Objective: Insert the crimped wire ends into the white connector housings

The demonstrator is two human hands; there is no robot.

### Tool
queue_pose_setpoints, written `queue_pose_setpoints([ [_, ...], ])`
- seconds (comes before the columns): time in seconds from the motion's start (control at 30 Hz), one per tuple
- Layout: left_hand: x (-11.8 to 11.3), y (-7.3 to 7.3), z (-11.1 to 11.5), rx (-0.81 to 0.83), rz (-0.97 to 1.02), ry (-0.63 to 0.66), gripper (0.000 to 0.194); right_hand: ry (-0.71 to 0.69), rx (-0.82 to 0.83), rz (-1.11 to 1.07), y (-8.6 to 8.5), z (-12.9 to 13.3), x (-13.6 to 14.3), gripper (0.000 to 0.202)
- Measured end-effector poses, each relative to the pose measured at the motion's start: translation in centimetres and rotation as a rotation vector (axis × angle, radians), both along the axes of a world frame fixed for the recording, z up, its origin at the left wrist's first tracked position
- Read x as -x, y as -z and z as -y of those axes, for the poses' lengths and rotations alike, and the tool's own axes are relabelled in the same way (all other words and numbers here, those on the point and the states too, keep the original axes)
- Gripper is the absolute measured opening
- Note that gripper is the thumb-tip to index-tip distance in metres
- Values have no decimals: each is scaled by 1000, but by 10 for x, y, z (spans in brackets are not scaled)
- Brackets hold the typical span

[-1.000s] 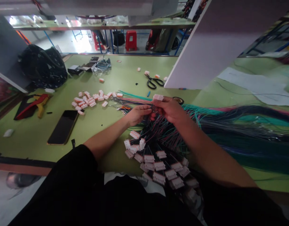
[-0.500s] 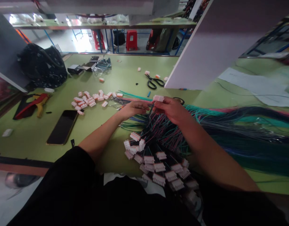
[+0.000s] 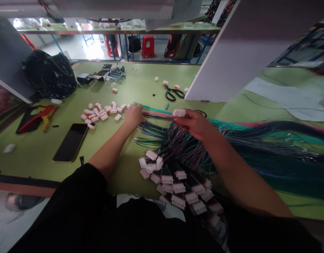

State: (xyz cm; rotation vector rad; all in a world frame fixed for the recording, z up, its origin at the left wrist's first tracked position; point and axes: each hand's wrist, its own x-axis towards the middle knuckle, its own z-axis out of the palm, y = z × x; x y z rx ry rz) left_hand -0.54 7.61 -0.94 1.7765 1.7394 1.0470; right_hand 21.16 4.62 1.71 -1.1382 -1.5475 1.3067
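My right hand point(image 3: 192, 121) pinches a white connector housing point(image 3: 179, 113) between thumb and fingers, above the wire bundle. Farther left, my left hand point(image 3: 134, 114) is down at the tips of the teal and pink wires point(image 3: 156, 109); its fingertips are hidden behind the hand. Loose white-and-orange connector housings point(image 3: 98, 111) lie in a heap just left of it. Between my forearms, dark wires point(image 3: 175, 147) run toward me, ending in several fitted white connectors point(image 3: 178, 187) at the table's near edge. Blue and green wire ends point(image 3: 148, 140) fan out below my left hand.
A phone point(image 3: 70, 142) lies left of my forearm, with red-and-yellow pliers point(image 3: 42, 117) beyond it. Black-handled scissors point(image 3: 174, 93) rest near a white upright panel point(image 3: 217, 70). At the back left is a dark bag point(image 3: 50, 73). Long wires point(image 3: 278, 140) cover the right side.
My left hand has moved left, away from my right hand, to the wire tips. The right hand stays nearly in place with the connector housing.
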Motion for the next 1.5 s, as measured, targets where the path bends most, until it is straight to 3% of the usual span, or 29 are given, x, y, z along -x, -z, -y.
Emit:
queue_pose_setpoints([
  [0.07, -3, -9, 6, -200, 67, -87, 37, -24, -2, 1, -2, 0, 2, 21],
  [0.13, -20, -15, 18, -292, 288, 124, 44, -31, -22, 0, -6, 2, 5, 22],
  [0.2, -44, -14, 31, -187, 581, 385, 45, -17, -62, 7, -11, 4, 8, 22],
  [0.27, -66, -6, 42, 22, 789, 592, 47, 17, -118, 35, -16, 7, 8, 21],
  [0.37, -82, 11, 47, 293, 871, 701, 37, 103, -171, 81, -15, 8, 4, 21],
  [0.5, -78, 21, 42, 350, 992, 647, 23, 228, -53, 46, -3, 4, -6, 28],
  [0.57, -77, 21, 40, 371, 1025, 605, 20, 208, -15, 62, 1, 2, -10, 30],
  [0.67, -80, 18, 41, 429, 998, 546, 11, 147, -86, 146, 0, 0, -13, 28],
  [0.73, -83, 16, 44, 436, 953, 519, 5, 185, -139, 176, -1, 0, -11, 28],
  [0.93, -90, 22, 55, 103, 685, 302, 11, 398, -75, -47, 9, 1, 6, 34],
  [1.03, -90, 28, 59, -29, 567, 271, 13, 450, -27, -94, 16, 2, 12, 36],
  [1.17, -88, 31, 56, -18, 522, 241, 18, 343, 74, -77, 16, -10, -1, 37],
  [1.23, -88, 33, 52, 48, 596, 229, 17, 290, 45, 42, 12, -25, -21, 30],
  [1.27, -87, 33, 51, 96, 656, 225, 16, 349, -33, 156, 10, -34, -34, 25],
  [1.33, -87, 34, 48, 195, 791, 217, 13, 516, -251, 583, 7, -52, -58, 20],
  [1.5, -87, 30, 47, 265, 1001, 173, 12, 408, -194, 805, 18, -79, -86, 27],
])
